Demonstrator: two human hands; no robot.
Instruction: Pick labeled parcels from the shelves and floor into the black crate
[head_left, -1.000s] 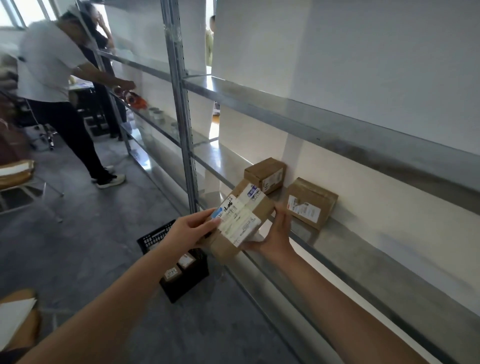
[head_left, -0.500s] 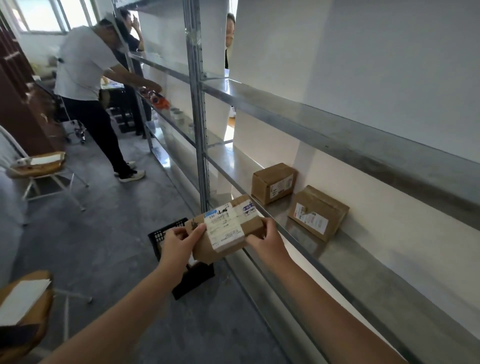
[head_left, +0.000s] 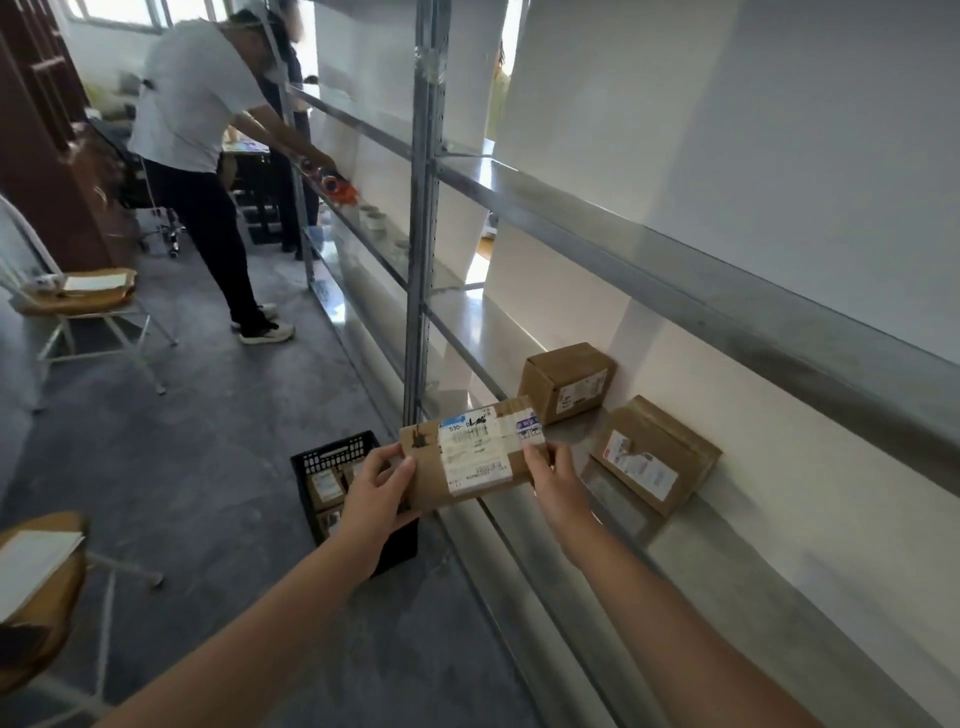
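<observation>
I hold a flat brown labeled parcel level in front of me, in front of the shelf edge. My left hand grips its left end and my right hand grips its right end. The black crate stands on the floor below and left of the parcel, with a few labeled parcels inside. Two more cardboard parcels remain on the metal shelf: one upright and one leaning against the wall.
The metal shelving runs along the right, with a steel upright just behind the parcel. A person in a white shirt works at the shelf further down. Chairs stand at the left on the grey floor.
I have turned the parcel from tilted to level and drawn it slightly off the shelf. The view has swung left, showing more of the crate and room.
</observation>
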